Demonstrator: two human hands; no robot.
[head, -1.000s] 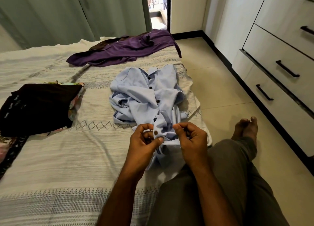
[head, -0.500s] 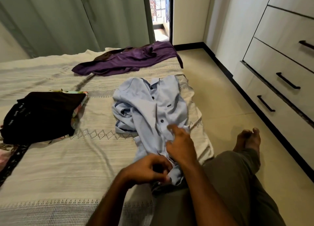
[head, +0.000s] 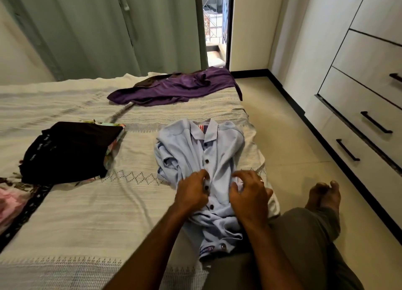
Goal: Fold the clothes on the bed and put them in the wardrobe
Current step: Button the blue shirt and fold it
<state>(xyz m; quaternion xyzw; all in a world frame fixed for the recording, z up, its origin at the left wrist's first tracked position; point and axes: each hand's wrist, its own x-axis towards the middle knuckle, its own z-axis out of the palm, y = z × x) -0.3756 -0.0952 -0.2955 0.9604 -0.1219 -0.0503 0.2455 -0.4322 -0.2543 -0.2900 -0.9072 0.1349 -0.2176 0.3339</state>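
The light blue shirt [head: 202,170] is spread collar-away near the bed's [head: 71,220] right edge, its placket pinched by the curled fingers of the left hand [head: 192,194] and the cloth beside it gathered by the right hand [head: 248,196]. Its hem, bunched against the lap, could be creased into the fold, or dragged off the edge. A dark folded stack [head: 69,150] is seen farther left, a purple garment [head: 174,87] beyond, curtains [head: 108,28] behind, and wardrobe drawers [head: 365,106] at right.
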